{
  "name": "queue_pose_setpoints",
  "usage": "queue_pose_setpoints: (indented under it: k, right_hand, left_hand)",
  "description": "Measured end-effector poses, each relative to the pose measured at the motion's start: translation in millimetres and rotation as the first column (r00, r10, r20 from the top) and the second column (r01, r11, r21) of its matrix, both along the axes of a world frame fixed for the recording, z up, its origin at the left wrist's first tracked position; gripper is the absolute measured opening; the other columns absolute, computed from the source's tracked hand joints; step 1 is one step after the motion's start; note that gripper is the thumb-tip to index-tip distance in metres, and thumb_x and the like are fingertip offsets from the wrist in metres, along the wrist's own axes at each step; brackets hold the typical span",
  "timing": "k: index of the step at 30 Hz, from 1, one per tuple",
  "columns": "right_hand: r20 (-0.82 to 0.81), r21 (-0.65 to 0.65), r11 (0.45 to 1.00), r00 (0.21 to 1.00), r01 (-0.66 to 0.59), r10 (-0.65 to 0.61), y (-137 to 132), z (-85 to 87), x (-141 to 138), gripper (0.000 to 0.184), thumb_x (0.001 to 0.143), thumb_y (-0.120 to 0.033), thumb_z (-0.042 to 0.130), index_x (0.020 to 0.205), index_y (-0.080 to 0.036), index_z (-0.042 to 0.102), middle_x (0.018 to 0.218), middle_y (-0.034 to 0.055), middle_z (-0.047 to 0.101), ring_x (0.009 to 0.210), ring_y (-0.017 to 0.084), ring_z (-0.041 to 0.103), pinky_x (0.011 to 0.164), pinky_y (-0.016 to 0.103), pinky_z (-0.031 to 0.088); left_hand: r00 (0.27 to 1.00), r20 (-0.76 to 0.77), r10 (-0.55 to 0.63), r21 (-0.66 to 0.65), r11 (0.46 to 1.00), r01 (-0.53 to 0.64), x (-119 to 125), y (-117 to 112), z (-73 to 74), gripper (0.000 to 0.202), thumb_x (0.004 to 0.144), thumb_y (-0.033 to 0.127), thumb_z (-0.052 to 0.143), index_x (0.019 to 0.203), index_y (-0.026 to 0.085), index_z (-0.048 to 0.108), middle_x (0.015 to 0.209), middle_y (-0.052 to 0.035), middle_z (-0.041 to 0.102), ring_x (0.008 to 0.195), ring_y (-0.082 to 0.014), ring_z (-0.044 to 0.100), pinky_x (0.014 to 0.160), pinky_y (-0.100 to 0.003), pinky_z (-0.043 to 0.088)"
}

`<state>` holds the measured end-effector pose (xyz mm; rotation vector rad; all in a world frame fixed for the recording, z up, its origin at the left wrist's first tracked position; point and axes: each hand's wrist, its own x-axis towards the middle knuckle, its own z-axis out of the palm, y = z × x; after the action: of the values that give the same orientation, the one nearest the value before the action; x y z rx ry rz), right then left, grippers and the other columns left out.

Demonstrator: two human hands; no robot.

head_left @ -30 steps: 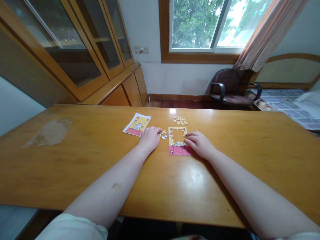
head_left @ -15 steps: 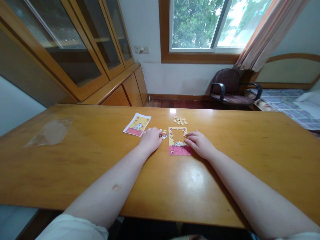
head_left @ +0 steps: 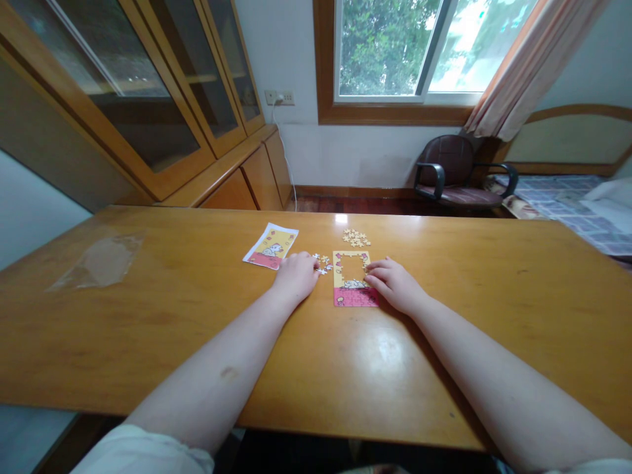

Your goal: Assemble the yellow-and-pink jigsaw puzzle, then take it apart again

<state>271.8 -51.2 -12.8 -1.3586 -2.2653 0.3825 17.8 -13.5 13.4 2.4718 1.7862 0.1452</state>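
A partly assembled jigsaw puzzle [head_left: 355, 297] lies on the table, yellow above and pink below, with a white animal figure and a gap in its upper middle. My right hand [head_left: 392, 283] rests at its right edge, fingers stretched out and apart, touching the border. My left hand [head_left: 297, 273] is at the left side of a small pile of loose puzzle pieces [head_left: 324, 262], its fingers curled down. Whatever may be between the left fingertips is hidden. A reference picture [head_left: 271, 245] of the same design lies just beyond the left hand.
Behind the puzzle sits another pile of yellow puzzle pieces [head_left: 355, 237]. A clear plastic bag [head_left: 101, 262] lies on the left of the wooden table [head_left: 172, 329]. Beyond the table are a glass-fronted cabinet [head_left: 212, 155], an armchair [head_left: 449, 168] and a bed [head_left: 557, 204].
My left hand has drawn back slightly to the left, showing more of the small pile of pieces. My right hand stays at the puzzle's edge.
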Motion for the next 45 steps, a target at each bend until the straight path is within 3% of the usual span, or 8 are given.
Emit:
queue_pose_setpoints:
  k: [8,14,19,29,35,40,45]
  right_hand:
    - [0.006,0.007,1.0,1.0,-0.002,0.002,-0.1,0.3,-0.1,0.033,0.096,-0.037,0.044,0.086,-0.023,0.072,0.108,0.008,0.071,0.104,0.024,0.062,0.107,0.051,0.034]
    - [0.0,-0.009,1.0,1.0,-0.002,0.002,-0.1,0.3,0.3,0.031,0.096,-0.036,0.045,0.087,-0.022,0.071,0.108,0.0084,0.07,0.104,0.024,0.062,0.107,0.051,0.034]
    - [-0.003,-0.012,1.0,1.0,-0.001,0.001,0.5,-0.6,0.6,0.032,0.096,-0.037,0.045,0.087,-0.022,0.071,0.109,0.0087,0.07,0.104,0.024,0.062,0.106,0.051,0.035]
    - [-0.011,-0.025,1.0,1.0,-0.006,0.006,1.4,-1.1,1.6,0.034,0.096,-0.037,0.044,0.087,-0.019,0.072,0.107,0.0102,0.07,0.103,0.024,0.062,0.105,0.049,0.039]
    - [-0.014,-0.026,1.0,1.0,-0.001,0.001,1.4,-2.5,1.8,0.034,0.096,-0.038,0.044,0.09,-0.019,0.072,0.109,0.0103,0.069,0.105,0.025,0.061,0.105,0.049,0.038]
    - [-0.01,-0.02,1.0,1.0,0.004,-0.005,0.6,-1.2,-0.5,0.032,0.096,-0.037,0.046,0.091,-0.02,0.072,0.109,0.0091,0.07,0.105,0.024,0.062,0.106,0.049,0.036]
    - [-0.014,-0.014,1.0,1.0,0.003,-0.003,-0.7,1.3,-2.4,0.031,0.095,-0.036,0.047,0.088,-0.02,0.072,0.108,0.0096,0.07,0.105,0.024,0.062,0.105,0.047,0.037]
  left_hand:
    - [1.0,0.031,-0.006,-0.006,1.0,0.006,-0.2,0.7,-1.2,0.022,0.085,0.029,0.057,0.102,0.025,0.071,0.104,-0.0082,0.067,0.101,-0.0272,0.061,0.089,-0.039,0.048]
    - [0.999,0.026,-0.023,-0.013,1.0,0.023,1.1,-0.1,1.6,0.016,0.084,0.027,0.058,0.089,0.023,0.073,0.098,-0.007,0.068,0.096,-0.0261,0.062,0.085,-0.038,0.049]
    - [0.999,0.031,0.027,-0.105,0.994,-0.023,1.7,-0.4,4.1,0.012,0.081,0.027,0.063,0.079,0.021,0.074,0.096,-0.0074,0.069,0.091,-0.0253,0.064,0.081,-0.036,0.05]
    - [0.997,0.043,0.059,-0.14,0.989,-0.052,3.6,1.3,-0.1,0.008,0.08,0.027,0.066,0.084,0.02,0.07,0.097,-0.0077,0.07,0.093,-0.0258,0.064,0.081,-0.035,0.049]
    - [0.979,0.202,-0.003,-0.172,0.984,0.038,4.0,1.4,-0.1,0.003,0.081,0.025,0.063,0.082,0.022,0.064,0.086,-0.002,0.071,0.084,-0.0212,0.064,0.073,-0.029,0.046]
    - [0.906,0.389,-0.166,-0.184,0.95,0.253,10.8,-5.3,-1.1,0.007,0.081,0.026,0.062,0.085,0.021,0.066,0.09,-0.0007,0.071,0.082,-0.0173,0.063,0.073,-0.026,0.046]
    - [0.872,0.405,-0.275,-0.152,0.92,0.361,18.7,-9.0,-7.7,0.009,0.083,0.026,0.061,0.086,0.021,0.068,0.086,-0.0004,0.071,0.081,-0.0166,0.063,0.076,-0.027,0.046]
